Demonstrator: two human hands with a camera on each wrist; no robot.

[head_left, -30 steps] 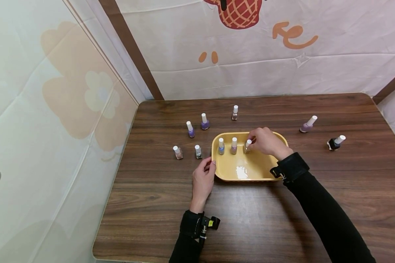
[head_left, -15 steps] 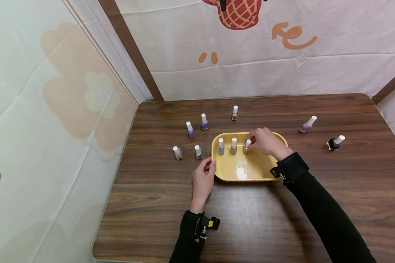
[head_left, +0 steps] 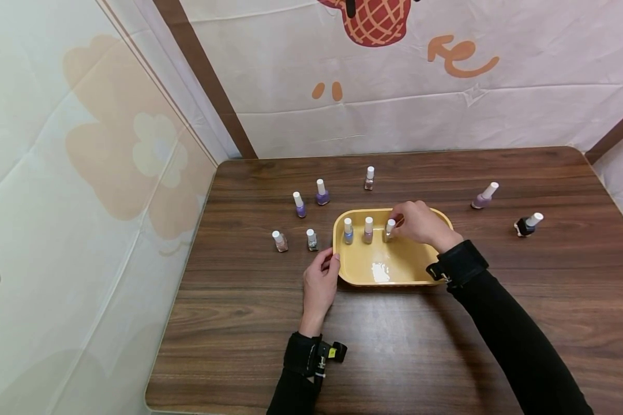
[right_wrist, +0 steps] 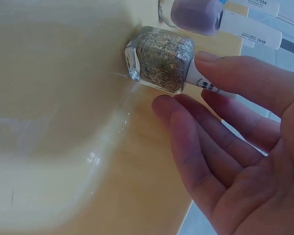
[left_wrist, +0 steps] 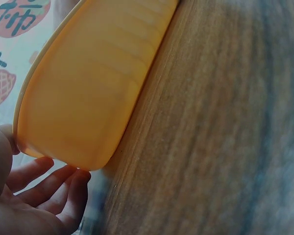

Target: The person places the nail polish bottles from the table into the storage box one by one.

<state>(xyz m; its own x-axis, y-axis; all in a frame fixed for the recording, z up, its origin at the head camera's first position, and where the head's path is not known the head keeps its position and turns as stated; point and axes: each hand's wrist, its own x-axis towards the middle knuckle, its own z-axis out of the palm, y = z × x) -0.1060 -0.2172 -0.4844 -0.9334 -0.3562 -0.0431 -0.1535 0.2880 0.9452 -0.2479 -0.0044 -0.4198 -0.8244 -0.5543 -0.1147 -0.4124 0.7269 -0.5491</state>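
Note:
My right hand point(head_left: 420, 223) pinches the white cap of a glitter nail polish bottle point(right_wrist: 164, 59) between thumb and fingers. That bottle stands in the yellow tray point(head_left: 405, 268), near its back wall. To its left in the tray are a mauve nail polish bottle point(head_left: 368, 230) and a blue nail polish bottle point(head_left: 348, 231), both upright in the same row. My left hand point(head_left: 320, 288) holds the tray's left end, with the thumb by the rim and the fingertips point(left_wrist: 81, 174) against the outer wall.
Left of the tray stand two purple bottles point(head_left: 322, 193), a pinkish bottle point(head_left: 280, 242) and a silvery bottle point(head_left: 312, 240). Behind it is another bottle point(head_left: 370, 180). At the right are a lilac bottle point(head_left: 483, 199) and a black bottle point(head_left: 525, 226), on the wooden table point(head_left: 394, 346).

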